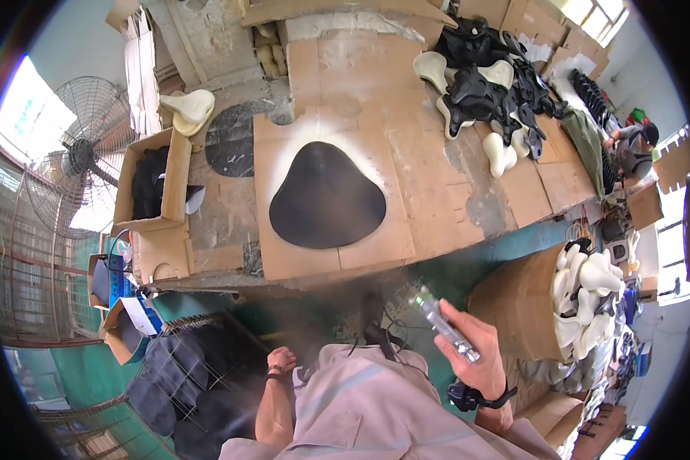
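My right hand (pixel 471 345) is wrapped round a metal spray gun (pixel 451 333) with a greenish front end, held in front of the table edge. A dark wristband is on that wrist. Flat on the cardboard-covered table lies a black rounded-triangle piece (pixel 327 201) that looks like a saddle cover, narrow end away from me. Pale overspray rings it, and a haze hangs near the table's front. Down at my left side, my left hand (pixel 281 359) is curled into a loose fist, with nothing seen in it, apart from the table.
A cardboard box (pixel 178 180) with black pieces stands left on the table, cream saddle pads (pixel 189 107) behind it. Black and cream saddle parts (pixel 479 92) pile up far right. A big carton (pixel 514 303) of pads stands right; a fan (pixel 80 153) left. Another person (pixel 635 146) works far right.
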The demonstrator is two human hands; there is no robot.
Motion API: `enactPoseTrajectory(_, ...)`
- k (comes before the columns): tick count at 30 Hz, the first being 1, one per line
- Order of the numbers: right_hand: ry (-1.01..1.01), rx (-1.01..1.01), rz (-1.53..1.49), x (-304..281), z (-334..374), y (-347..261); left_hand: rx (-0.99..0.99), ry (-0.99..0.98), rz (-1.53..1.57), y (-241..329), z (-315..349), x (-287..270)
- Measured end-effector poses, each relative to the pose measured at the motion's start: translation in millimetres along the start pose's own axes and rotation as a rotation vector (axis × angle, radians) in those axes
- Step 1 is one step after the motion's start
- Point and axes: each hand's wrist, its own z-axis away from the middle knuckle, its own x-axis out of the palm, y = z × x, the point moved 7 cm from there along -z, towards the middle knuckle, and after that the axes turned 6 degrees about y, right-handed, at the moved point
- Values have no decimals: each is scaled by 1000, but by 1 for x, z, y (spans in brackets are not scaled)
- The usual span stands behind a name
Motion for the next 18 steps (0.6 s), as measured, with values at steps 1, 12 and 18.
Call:
enactPoseTrajectory(1,-49,-7,10,2,4,1,-16,-39,20,-3,-6,0)
enactPoseTrajectory(12,123,39,1,-18,-9,13,3,-15,62,16,11,22)
enactPoseTrajectory(18,-71,63,-17,-16,10,15,-71,-157,54,1,-15,25)
